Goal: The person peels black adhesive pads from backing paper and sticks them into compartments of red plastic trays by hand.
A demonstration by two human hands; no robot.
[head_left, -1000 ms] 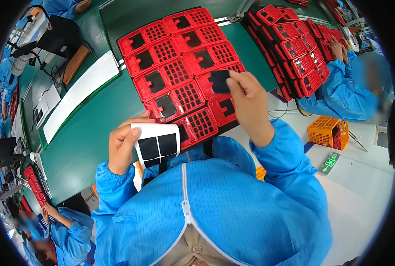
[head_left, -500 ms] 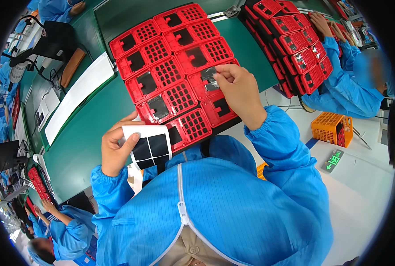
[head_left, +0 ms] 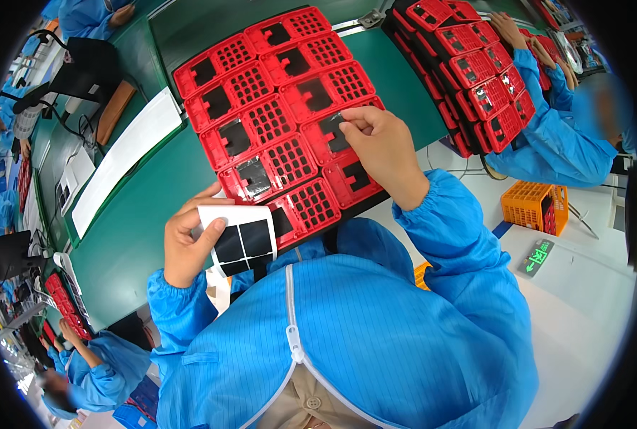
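Note:
My left hand (head_left: 184,247) grips a white backing sheet (head_left: 243,213) at its left edge, thumb on top. Black rectangular stickers (head_left: 255,238) sit on that sheet in a grid. My right hand (head_left: 386,150) is closed in a pinch at the upper right corner of a black sticker (head_left: 331,137), which lies in the recess of a red plastic frame (head_left: 315,151). Several such red frames, each with a grid of holes, lie in two columns on a dark tray (head_left: 365,207). Many of their recesses show black patches, one glossy (head_left: 252,176).
Stacked trays of red frames (head_left: 484,93) stand at the right, beside a co-worker in a blue sleeve (head_left: 547,157). A long white sheet (head_left: 129,161) lies on the green table (head_left: 150,222). An orange crate (head_left: 526,207) stands on the floor. More people work at the left.
The black sticker under my right fingers has gone from raised and shiny to lying flatter in the recess. My right fingertips have shifted slightly left. My left hand has barely moved.

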